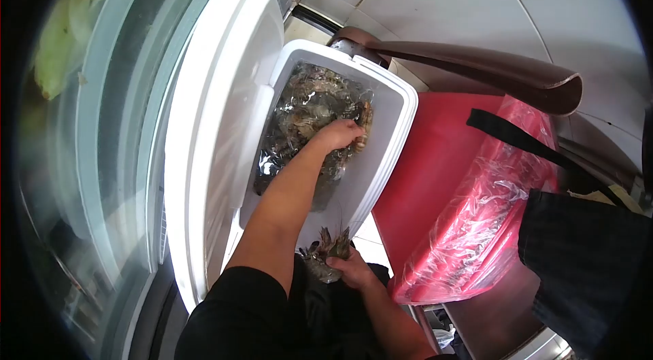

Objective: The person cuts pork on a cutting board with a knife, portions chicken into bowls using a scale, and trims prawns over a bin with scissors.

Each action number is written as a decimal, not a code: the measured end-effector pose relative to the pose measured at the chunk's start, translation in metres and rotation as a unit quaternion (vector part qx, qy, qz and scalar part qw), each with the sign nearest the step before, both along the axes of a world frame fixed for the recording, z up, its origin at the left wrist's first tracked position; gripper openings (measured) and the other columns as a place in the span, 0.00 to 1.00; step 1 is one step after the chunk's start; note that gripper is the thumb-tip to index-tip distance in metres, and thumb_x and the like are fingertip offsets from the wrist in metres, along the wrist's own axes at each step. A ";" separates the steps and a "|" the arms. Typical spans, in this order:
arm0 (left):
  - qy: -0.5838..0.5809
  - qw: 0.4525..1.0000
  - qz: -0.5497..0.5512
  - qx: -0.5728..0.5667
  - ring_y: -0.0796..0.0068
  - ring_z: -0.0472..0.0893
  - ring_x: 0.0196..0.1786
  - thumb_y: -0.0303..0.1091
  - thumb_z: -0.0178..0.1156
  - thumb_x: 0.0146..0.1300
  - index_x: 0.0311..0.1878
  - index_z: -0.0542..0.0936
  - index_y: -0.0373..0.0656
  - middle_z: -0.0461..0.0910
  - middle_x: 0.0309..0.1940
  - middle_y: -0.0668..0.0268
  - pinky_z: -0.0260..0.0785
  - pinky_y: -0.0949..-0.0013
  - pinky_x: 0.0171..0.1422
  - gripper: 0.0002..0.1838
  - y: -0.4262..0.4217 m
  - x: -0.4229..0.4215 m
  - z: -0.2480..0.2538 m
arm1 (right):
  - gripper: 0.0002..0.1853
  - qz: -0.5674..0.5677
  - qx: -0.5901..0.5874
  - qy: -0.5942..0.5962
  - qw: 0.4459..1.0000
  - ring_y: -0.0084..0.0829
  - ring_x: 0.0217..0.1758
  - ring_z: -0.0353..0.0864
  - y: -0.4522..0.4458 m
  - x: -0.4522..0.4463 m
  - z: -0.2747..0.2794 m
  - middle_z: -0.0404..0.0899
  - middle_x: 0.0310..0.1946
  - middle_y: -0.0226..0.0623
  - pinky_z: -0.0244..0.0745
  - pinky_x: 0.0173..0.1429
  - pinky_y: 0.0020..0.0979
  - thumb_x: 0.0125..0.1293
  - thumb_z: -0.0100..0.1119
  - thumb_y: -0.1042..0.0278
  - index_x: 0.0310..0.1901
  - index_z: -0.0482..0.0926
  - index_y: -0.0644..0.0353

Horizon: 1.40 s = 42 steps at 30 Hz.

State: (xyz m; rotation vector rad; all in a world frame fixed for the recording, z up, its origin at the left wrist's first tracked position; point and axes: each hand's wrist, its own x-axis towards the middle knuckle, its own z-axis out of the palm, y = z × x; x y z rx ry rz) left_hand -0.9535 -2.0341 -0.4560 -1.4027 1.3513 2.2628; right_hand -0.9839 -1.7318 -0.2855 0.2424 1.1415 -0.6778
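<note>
An open white cooler box (401,105) holds a pile of grey-brown shrimp (313,98) with shiny wet or plastic-like patches over it. My left hand (338,134) reaches into the box, its fingers closed on a striped orange-brown shrimp (365,122) by the inner right wall. Just outside the near end of the box, my right hand (350,269) grips a bunch of shrimp (325,261), with heads and feelers pointing up. The fingers under the bunch are partly hidden.
The cooler's white lid (211,129) stands open on the left, beside a glass-fronted case (122,108). Red plastic-wrapped packages (469,224) lie to the right. A brown curved object (490,67) juts over them, and black cloth (578,251) hangs at the far right.
</note>
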 end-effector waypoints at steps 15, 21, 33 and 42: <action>0.280 0.864 0.262 0.327 0.65 0.80 0.48 0.38 0.53 0.67 0.64 0.69 0.39 0.76 0.43 0.63 0.74 0.54 0.56 0.24 0.019 0.052 0.138 | 0.24 0.043 -0.012 -0.034 0.998 0.32 0.55 0.78 -0.007 0.016 0.038 0.79 0.52 0.35 0.73 0.62 0.36 0.61 0.64 0.78 0.60 0.72 0.63; 0.262 0.895 0.294 0.209 0.70 0.81 0.45 0.32 0.57 0.69 0.63 0.70 0.39 0.76 0.40 0.64 0.78 0.59 0.51 0.21 0.045 0.088 0.261 | 0.25 0.080 -0.060 -0.043 0.994 0.31 0.54 0.78 -0.012 0.018 0.087 0.78 0.52 0.35 0.73 0.62 0.37 0.61 0.65 0.78 0.60 0.71 0.61; -0.060 0.887 0.436 -0.139 0.70 0.79 0.36 0.36 0.59 0.67 0.61 0.71 0.42 0.77 0.40 0.63 0.79 0.65 0.34 0.21 0.128 0.196 0.423 | 0.26 0.000 -0.237 -0.030 0.971 0.30 0.53 0.79 0.038 -0.020 0.228 0.79 0.51 0.38 0.75 0.58 0.34 0.62 0.64 0.75 0.62 0.71 0.62; 0.095 0.956 0.263 -0.089 0.67 0.78 0.33 0.36 0.55 0.70 0.59 0.72 0.49 0.74 0.39 0.64 0.79 0.55 0.36 0.16 0.244 0.125 0.552 | 0.29 -0.225 -0.350 0.002 0.909 0.35 0.66 0.74 0.169 -0.083 0.432 0.71 0.65 0.45 0.68 0.70 0.35 0.64 0.54 0.79 0.68 0.65 0.61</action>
